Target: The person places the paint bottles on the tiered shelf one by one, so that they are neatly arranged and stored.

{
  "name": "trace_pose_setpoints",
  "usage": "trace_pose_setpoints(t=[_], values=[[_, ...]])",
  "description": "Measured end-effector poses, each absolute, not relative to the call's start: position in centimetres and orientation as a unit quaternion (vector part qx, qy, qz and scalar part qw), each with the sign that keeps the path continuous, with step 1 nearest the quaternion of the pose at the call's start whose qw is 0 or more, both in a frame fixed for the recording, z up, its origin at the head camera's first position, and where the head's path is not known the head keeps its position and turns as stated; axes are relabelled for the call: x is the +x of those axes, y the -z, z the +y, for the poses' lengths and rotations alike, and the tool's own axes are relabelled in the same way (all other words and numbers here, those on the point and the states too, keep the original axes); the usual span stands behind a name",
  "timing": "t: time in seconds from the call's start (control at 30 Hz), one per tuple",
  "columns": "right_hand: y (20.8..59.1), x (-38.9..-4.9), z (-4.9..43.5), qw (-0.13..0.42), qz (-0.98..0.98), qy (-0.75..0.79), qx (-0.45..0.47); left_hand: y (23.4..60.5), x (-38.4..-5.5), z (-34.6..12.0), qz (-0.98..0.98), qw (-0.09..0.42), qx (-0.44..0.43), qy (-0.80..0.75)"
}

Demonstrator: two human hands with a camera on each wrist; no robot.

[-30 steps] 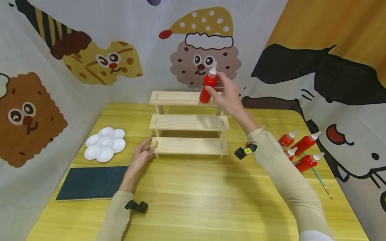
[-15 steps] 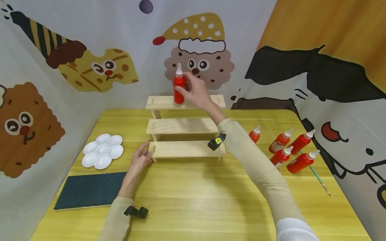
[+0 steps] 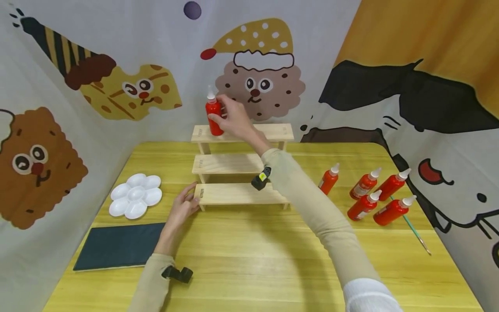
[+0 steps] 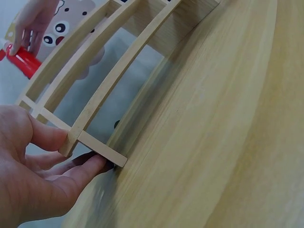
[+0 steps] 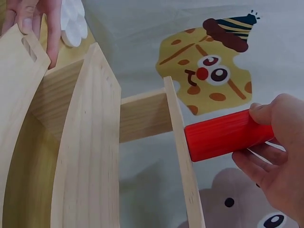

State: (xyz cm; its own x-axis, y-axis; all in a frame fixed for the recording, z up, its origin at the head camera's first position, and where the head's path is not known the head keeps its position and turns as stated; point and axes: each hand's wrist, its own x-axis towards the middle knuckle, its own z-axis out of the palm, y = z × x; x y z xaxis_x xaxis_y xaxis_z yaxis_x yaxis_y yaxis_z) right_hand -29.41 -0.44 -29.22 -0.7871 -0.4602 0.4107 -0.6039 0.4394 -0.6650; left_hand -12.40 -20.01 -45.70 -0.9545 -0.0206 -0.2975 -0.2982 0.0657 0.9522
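Note:
My right hand (image 3: 235,119) pinches a red squeeze bottle (image 3: 214,116) with a white nozzle between thumb and fingers. The bottle is upright at the left end of the top step of a three-step wooden shelf (image 3: 241,194); in the right wrist view its base (image 5: 192,145) meets that step's edge. My left hand (image 3: 183,207) holds the left end of the lowest step. Up close in the left wrist view, the thumb of that left hand (image 4: 38,171) lies on the board's corner and the fingers curl beneath, beside the shelf's leg.
Several more red bottles (image 3: 391,211) stand on the right of the table, with a teal-handled paintbrush (image 3: 416,234) beside them. To the left lie a white flower-shaped palette (image 3: 135,196) and a dark rectangular panel (image 3: 118,247). A cartoon-printed cloth (image 3: 163,26) hangs behind the table.
The right hand has carried the red bottle leftward along the top step, from its right end to its left end. The left hand has kept its hold on the lowest step.

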Motion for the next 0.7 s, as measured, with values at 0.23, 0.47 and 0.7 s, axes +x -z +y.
trace_pose_setpoints(t=[0.23,0.47,0.7], values=[[29.4,-29.4,-0.7,0.06,-0.853,-0.415,0.312,45.8,-12.5,-19.9,0.722,0.106,-0.112,-0.674],[29.0,-28.7,-0.1,0.032,-0.876,-0.373,0.305,45.9,-12.5,-20.1,0.72,0.118,-0.107,-0.675],[27.8,-27.8,2.2,0.037,-0.874,-0.382,0.298,45.7,-12.6,-20.3,0.726,0.127,-0.101,-0.669]])
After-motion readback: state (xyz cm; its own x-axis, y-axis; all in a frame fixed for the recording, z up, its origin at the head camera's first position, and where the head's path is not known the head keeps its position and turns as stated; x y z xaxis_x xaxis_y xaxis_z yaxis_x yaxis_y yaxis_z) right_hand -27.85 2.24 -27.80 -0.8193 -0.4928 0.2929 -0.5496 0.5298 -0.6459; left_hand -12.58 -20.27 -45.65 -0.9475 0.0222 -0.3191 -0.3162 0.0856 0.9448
